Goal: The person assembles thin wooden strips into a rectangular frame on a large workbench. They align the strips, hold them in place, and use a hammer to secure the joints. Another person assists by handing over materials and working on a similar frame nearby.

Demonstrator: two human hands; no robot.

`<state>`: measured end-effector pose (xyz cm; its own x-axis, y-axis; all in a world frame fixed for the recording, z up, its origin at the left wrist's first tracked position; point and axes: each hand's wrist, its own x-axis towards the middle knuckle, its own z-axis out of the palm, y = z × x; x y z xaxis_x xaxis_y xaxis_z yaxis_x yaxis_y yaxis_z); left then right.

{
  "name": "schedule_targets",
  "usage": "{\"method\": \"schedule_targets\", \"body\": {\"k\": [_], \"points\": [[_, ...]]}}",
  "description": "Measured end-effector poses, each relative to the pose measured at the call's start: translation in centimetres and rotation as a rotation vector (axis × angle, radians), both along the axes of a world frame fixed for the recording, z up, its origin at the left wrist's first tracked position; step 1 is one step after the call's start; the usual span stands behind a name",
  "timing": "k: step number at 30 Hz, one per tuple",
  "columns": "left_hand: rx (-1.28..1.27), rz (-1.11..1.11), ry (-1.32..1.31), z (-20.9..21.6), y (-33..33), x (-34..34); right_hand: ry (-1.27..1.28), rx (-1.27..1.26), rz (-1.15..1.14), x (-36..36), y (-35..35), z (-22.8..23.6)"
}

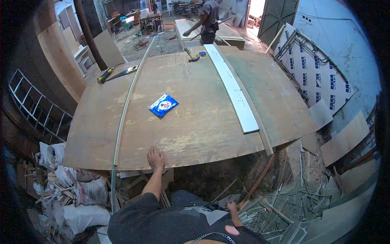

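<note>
My left hand (156, 159) rests flat on the near edge of a large plywood tabletop (195, 138), its fingers stretched out. Down by my waist, off the table, my right hand (232, 207) has its fingers curled; whatever they may hold is too small to make out. A blue packet (163, 105) lies farther in, beyond my left hand. To its right lies a long white board (232, 87) alongside a narrow wooden strip (264, 136). Left of the packet, a long thin strip (126, 103) runs across the table and overhangs the near edge.
A hammer (193, 59) and blue tape measure (202, 53) lie at the far edge. A handsaw (122, 73) and yellow-black tool (105, 76) sit far left. Another person (210, 20) stands beyond. White sacks (87, 191) and scrap strips (280, 211) cover the floor.
</note>
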<state>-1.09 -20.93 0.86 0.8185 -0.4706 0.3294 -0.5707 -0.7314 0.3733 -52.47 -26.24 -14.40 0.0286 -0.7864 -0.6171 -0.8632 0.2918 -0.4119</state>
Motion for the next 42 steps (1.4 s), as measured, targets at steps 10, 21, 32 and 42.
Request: {"method": "schedule_targets", "body": {"k": [10, 21, 32, 42], "points": [[0.065, 0.033, 0.017, -0.4, 0.8, 0.8, -0.149, 0.039, -0.042, 0.9, 0.2, 1.2], [0.046, 0.008, 0.047, 0.1, 0.2, 0.2, -0.015, -0.02, 0.0, -0.7, -0.5, -3.2], [0.031, 0.0, 0.003, -0.1, 0.2, 0.1, -0.067, -0.067, 0.001, -1.0, -0.4, -3.8], [0.084, 0.017, 0.014, 0.1, 0.4, 0.3, -0.043, -0.06, 0.074, -1.9, -0.9, -8.1]]}}
